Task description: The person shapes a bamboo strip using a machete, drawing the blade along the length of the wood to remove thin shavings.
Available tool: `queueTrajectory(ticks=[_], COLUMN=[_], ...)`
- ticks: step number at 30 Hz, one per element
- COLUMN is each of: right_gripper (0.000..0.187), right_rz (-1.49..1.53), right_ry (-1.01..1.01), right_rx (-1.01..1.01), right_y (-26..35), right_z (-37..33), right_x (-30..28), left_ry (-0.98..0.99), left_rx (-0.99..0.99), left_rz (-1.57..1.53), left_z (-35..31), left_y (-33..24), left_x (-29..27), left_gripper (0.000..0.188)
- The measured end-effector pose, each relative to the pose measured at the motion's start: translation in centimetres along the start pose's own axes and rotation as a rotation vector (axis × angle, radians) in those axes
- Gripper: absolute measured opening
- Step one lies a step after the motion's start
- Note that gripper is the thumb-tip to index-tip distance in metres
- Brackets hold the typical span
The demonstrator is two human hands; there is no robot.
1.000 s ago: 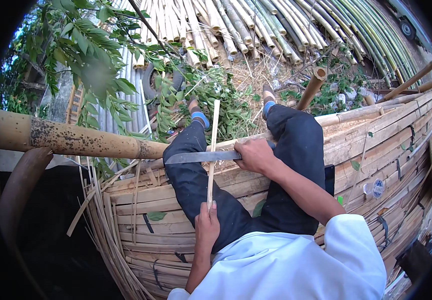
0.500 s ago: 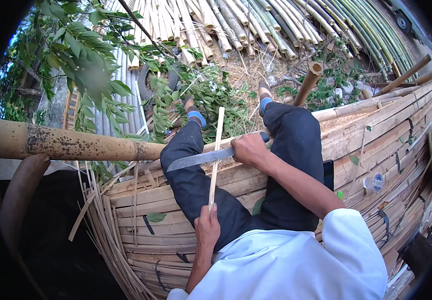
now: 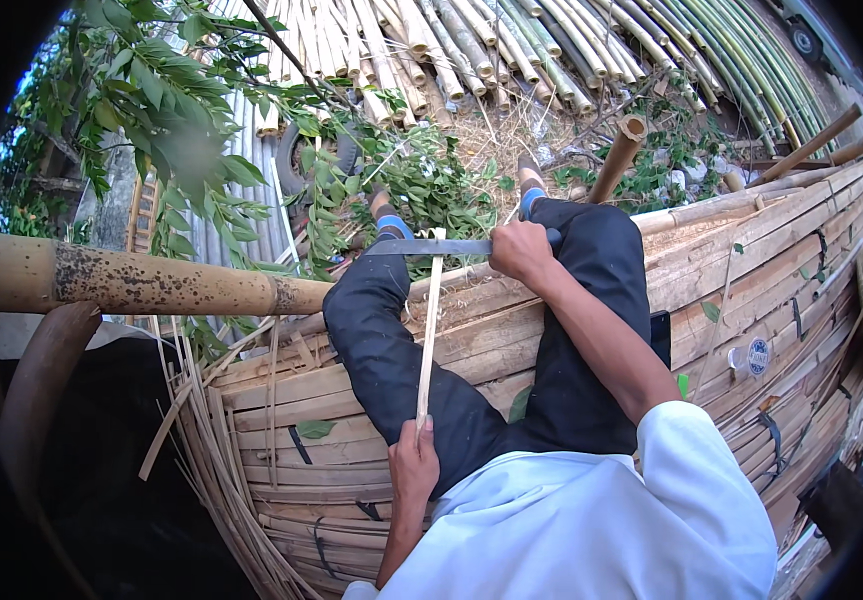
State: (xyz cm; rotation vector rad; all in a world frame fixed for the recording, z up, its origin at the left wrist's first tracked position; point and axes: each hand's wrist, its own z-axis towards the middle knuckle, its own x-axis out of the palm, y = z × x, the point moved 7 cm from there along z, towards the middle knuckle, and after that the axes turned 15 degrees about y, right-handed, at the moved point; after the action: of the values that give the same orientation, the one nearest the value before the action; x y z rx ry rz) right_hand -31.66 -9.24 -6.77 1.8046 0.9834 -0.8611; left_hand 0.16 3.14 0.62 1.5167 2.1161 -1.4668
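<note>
We see the knife (image 3: 402,247) close to the far end of the strip (image 3: 430,340), at 12 o'clock from the middle of the view. Half a second ago it crossed the strip nearer its middle, with the blade slanting; now the blade lies almost level, its tip toward 9 o'clock. The right hand (image 3: 522,250) has gone outward with it, toward 1 o'clock, and we find its fingers clamped round the handle. The left hand (image 3: 414,462), at 6 o'clock, keeps its place and its grip on the near end of the strip. The two hands are well apart, and the strip runs from the left one up between the knees toward 12 o'clock, as it did before.

For containers, we note one clear cup (image 3: 755,357) (it bears a round blue mark) near 3 o'clock, on the slats (image 3: 492,340); we cannot tell what it holds. A green leaf (image 3: 315,429) lies on the slats toward 8 o'clock. We see the dark trousers (image 3: 372,320) on either side of the strip, and a thick pole (image 3: 172,278) reaching in from 9 o'clock to just beside the left knee. Toward 11 o'clock a tyre (image 3: 350,158) sits partly behind foliage, and from 12 to 2 o'clock long poles (image 3: 552,55) lie side by side.
</note>
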Motion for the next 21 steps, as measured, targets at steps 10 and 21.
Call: queueTrajectory(ticks=[10,21], right_gripper=[0.017,0.020], right_rz=[-0.045,-0.074], right_ry=[0.017,0.009], right_rx=[-0.225,-0.365], right_y=[4.4,5.3], right_z=[-2.5,-2.2], right_x=[1.6,2.2], left_ry=[0.012,-0.013], left_rx=[-0.053,-0.001], left_rz=[-0.046,0.000], left_z=[-0.7,-0.1], left_y=[1.8,0.3], left_x=[0.6,0.4], left_gripper=[0.034,0.033])
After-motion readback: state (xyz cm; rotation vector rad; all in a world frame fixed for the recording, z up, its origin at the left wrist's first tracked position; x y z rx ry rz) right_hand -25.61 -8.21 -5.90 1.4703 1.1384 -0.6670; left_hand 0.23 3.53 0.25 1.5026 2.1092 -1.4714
